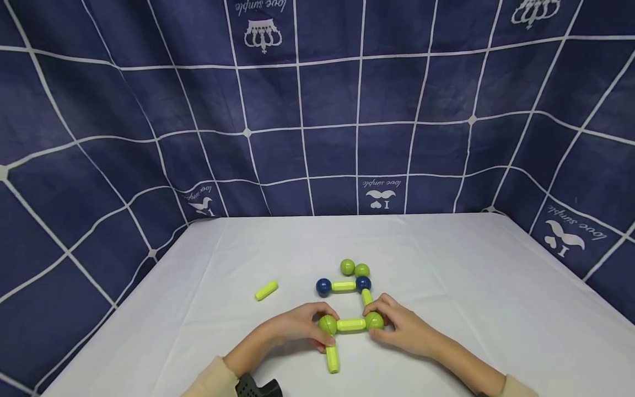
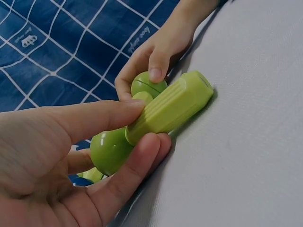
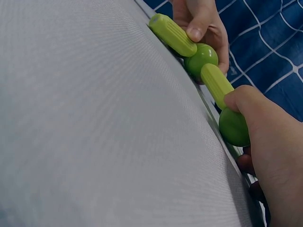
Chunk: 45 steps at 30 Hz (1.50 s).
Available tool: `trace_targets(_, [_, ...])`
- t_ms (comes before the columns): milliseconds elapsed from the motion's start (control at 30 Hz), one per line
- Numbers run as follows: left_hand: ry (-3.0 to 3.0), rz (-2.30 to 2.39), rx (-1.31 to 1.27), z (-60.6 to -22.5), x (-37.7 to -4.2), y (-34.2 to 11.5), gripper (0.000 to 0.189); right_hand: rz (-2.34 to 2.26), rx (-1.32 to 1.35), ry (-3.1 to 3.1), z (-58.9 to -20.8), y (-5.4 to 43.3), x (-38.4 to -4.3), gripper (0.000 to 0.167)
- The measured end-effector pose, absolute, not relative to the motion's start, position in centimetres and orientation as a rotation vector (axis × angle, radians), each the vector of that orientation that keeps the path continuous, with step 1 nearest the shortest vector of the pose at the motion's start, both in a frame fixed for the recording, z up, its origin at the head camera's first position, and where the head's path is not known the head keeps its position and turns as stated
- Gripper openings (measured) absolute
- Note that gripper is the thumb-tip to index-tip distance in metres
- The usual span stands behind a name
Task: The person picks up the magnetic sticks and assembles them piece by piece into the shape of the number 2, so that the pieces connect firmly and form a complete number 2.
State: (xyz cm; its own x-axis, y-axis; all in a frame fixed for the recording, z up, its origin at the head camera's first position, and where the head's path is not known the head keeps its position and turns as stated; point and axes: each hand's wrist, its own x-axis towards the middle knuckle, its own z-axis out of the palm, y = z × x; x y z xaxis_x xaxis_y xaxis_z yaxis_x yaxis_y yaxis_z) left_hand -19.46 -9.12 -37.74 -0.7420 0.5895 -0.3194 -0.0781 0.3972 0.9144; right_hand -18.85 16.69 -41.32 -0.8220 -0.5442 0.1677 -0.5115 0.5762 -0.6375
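Note:
My left hand point(image 1: 302, 324) pinches a construction toy where a green ball point(image 1: 327, 324) meets a short ridged yellow-green rod point(image 1: 332, 359) pointing toward me. A second rod point(image 1: 351, 325) joins this ball to another green ball point(image 1: 374, 321), which my right hand point(image 1: 407, 330) grips. Behind that ball, a rod point(image 1: 366, 297) leads to a dark blue ball point(image 1: 363, 283). From there one more rod point(image 1: 344, 286) runs left to another blue ball point(image 1: 323, 286). In the left wrist view, thumb and finger press both sides of the ridged rod point(image 2: 173, 101) beside its ball point(image 2: 111, 150).
A loose yellow-green rod point(image 1: 266, 290) lies on the white table point(image 1: 233, 248) to the left. Two green balls point(image 1: 348, 267) sit behind the blue ones, close to the right blue ball. A navy checked curtain point(image 1: 327, 149) stands around the table's back and sides.

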Motion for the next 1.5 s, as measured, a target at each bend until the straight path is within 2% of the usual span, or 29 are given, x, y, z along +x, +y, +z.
trace_targets(133, [2.075, 1.359, 0.467, -38.2, -19.3, -9.1, 0.033, -1.082, -0.912, 2.737, -41.6, 16.6, -18.7, 0.026])
trace_targets(433, [2.373, 1.171, 0.733, -39.0, -19.7, -8.7, 0.029, -1.089, -0.902, 2.744, -41.4, 16.6, -18.8, 0.026])
trace_targets(700, [2.544, 1.125, 0.814, -39.7, -19.5, -8.4, 0.024, -1.112, -0.875, 2.726, -41.6, 16.5, -18.9, 0.025])
trace_targets(1033, [2.502, 1.186, 0.817, -40.2, -19.8, -8.5, 0.022, -1.129, -0.869, 2.702, -41.4, 16.7, -18.8, 0.027])
trace_targets(1500, [2.524, 1.168, 0.808, -40.4, -20.0, -8.5, 0.021, -1.028, -1.013, 2.610, -40.0, 17.1, -19.8, 0.024])
